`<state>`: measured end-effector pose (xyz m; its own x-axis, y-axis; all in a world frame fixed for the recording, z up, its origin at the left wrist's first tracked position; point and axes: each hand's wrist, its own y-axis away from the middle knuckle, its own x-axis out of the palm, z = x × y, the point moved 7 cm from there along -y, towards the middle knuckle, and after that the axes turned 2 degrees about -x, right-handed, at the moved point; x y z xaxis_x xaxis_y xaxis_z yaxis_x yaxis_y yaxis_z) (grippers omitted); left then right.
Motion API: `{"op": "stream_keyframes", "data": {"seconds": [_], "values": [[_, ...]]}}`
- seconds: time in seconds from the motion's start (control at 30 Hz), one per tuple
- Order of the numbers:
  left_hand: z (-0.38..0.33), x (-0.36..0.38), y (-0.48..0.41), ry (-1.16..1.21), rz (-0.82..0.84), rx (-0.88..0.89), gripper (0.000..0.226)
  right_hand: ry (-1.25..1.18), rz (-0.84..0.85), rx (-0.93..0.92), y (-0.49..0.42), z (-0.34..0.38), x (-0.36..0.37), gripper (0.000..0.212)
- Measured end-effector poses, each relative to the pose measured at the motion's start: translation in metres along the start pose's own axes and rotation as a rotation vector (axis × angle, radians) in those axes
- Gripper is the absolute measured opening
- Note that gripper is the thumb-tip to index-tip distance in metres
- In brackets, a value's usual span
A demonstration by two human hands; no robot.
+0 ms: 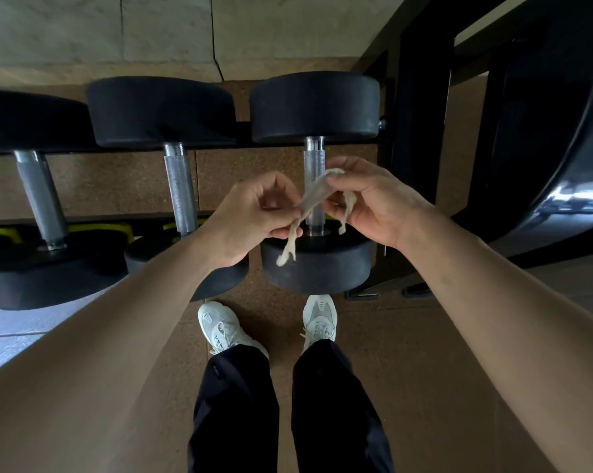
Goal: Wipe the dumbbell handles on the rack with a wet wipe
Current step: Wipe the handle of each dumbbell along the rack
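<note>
While both hands work a crumpled, off-white wet wipe (310, 196) in the air before a black steel dumbbell rack (421, 138), the head camera shows the cleaning paused between strokes. The left hand (254, 216) pinches the wipe's lower end, fingers (290, 232) closed narrowly on it; the right hand (370, 199) grips its upper end, thumb and fingers closed on the bunched cloth. Stretched between them, the wipe runs on a slant, from lower left to upper right, with two frayed tails hanging down. It hovers just in front of the knurled chrome handle of the rightmost black rubber dumbbell (314, 158), apparently apart from it. Judging by this pose, the wipe is being refolded or spread for its next pass. Nothing visible tells which handles are already clean. Each handle's long axis points away from the person, toward the wall. Two more chrome handles, the middle one (181, 189) and the leftmost (41, 196), sit to the left.
</note>
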<state>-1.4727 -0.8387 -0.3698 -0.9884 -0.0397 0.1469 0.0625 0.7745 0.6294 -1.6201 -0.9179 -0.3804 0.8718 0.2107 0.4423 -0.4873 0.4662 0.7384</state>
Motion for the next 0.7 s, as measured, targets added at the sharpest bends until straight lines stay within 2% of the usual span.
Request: {"op": "stream_keyframes", "data": {"seconds": [0.13, 0.23, 0.33, 0.47, 0.57, 0.63, 0.7], "values": [[-0.013, 0.01, 0.002, -0.15, 0.076, 0.047, 0.027, 0.107, -0.209, -0.021, -0.001, -0.007, -0.008, 0.024], [-0.019, 0.012, 0.0, -0.25, 0.117, 0.056, 0.048, 0.199, -0.329, -0.023, -0.004, -0.009, -0.012, 0.024], [-0.025, 0.007, -0.002, -0.307, 0.093, 0.084, 0.045, 0.254, -0.386, 0.023, -0.006, -0.011, -0.016, 0.017], [-0.028, -0.003, -0.006, -0.315, 0.002, 0.119, 0.03, 0.68, -0.3, 0.053, -0.004, -0.009, -0.009, 0.014], [-0.039, -0.005, -0.007, -0.509, -0.1, 0.241, 0.021, 0.979, -0.22, -0.06, -0.009, -0.005, 0.002, 0.024], [-0.047, -0.007, -0.006, -0.592, -0.179, 0.315, 0.015, 1.023, -0.206, -0.145, -0.01, 0.0, 0.006, 0.023], [-0.045, -0.01, -0.009, -0.555, -0.218, 0.291, 0.01, 1.014, -0.222, -0.211, -0.008, 0.007, 0.007, 0.021]]}}
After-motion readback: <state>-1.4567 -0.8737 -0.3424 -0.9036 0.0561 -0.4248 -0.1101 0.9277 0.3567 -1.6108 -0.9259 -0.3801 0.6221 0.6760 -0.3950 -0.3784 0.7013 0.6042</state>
